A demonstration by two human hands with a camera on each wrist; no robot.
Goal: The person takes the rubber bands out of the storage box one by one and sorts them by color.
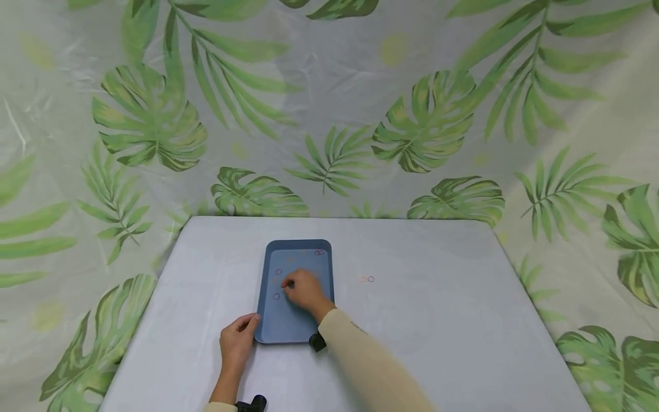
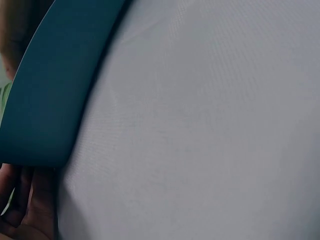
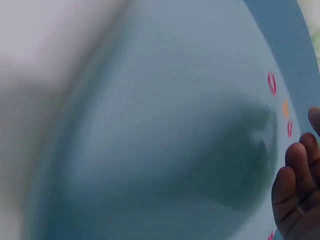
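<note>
A blue rectangular tray (image 1: 288,335) lies on the table, with several thin rings on its floor. One dark red ring (image 1: 276,296) is left of my right hand (image 1: 307,292), and another red ring (image 1: 278,272) lies farther back. My right hand is low over the tray, its thumb and index finger brought close together; I cannot tell whether a ring is between them. Its bent fingers (image 3: 295,172) show at the edge of the right wrist view. My left hand (image 1: 237,341) rests its fingertips against the tray's left side near the front corner.
Two overlapping red rings (image 1: 319,252) are in the tray's back right corner, and a faint orange ring (image 1: 290,260) lies left of them. On the white table (image 1: 437,320), right of the tray, an orange ring (image 1: 362,279) sits beside a dark ring (image 1: 370,278). A leaf-patterned curtain (image 1: 329,114) hangs behind.
</note>
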